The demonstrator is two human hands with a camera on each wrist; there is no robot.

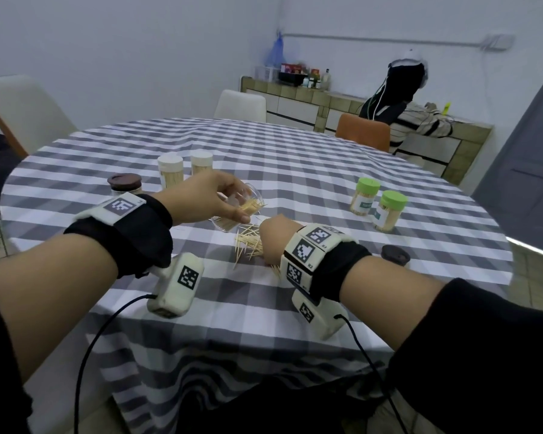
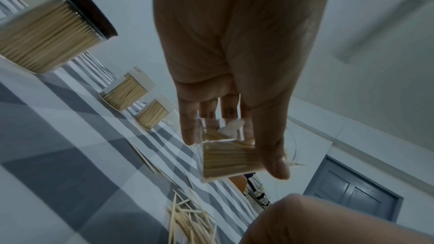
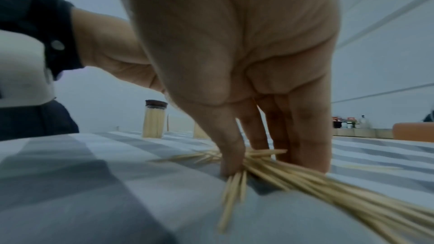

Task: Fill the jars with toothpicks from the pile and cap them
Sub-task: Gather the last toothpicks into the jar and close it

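Five jars (image 1: 170, 170) capped; left hand (image 1: 207, 198) gripping the half-filled sixth jar (image 2: 229, 159), right hand (image 3: 234, 73) pinching toothpicks (image 3: 270, 166), lid (image 1: 395, 254) at four o'clock waiting.

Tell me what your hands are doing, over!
Left hand holds clear square plastic jar, tilted, part-filled with toothpicks. Right hand pinching wooden toothpicks from loose pile on checked tablecloth. Nothing in the way.

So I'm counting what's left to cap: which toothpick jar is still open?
The clear jar that the left hand holds tilted above the toothpick pile. It is part full and lidless; the brown-lidded, two white-capped and two green-capped jars stand closed.
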